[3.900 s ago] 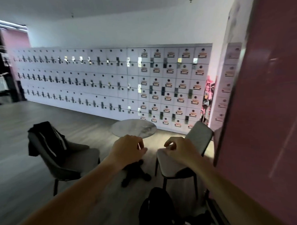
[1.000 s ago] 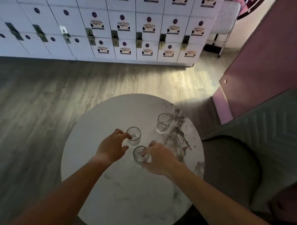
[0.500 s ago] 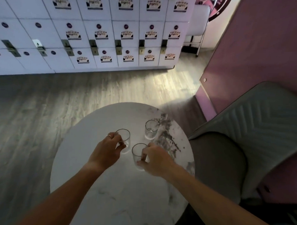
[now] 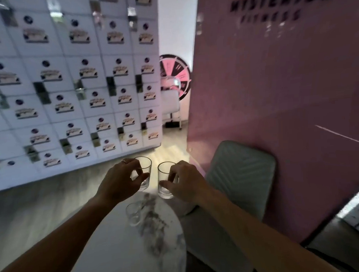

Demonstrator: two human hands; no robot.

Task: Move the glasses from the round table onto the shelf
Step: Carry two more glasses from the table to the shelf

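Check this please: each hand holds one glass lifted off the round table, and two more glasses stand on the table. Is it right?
Not quite. The head view shows only one glass left on the round table, not two. The rest holds: the left hand holds one lifted glass and the right hand holds another.

Pretty dim overall, arms mostly in shadow. Brightest spot is a glow on the floor (image 4: 171,148) past the lockers (image 4: 75,82), which are motion-blurred w/ glinting latches. Wide-angle bend at edges, faint glare on pink wall (image 4: 285,91).
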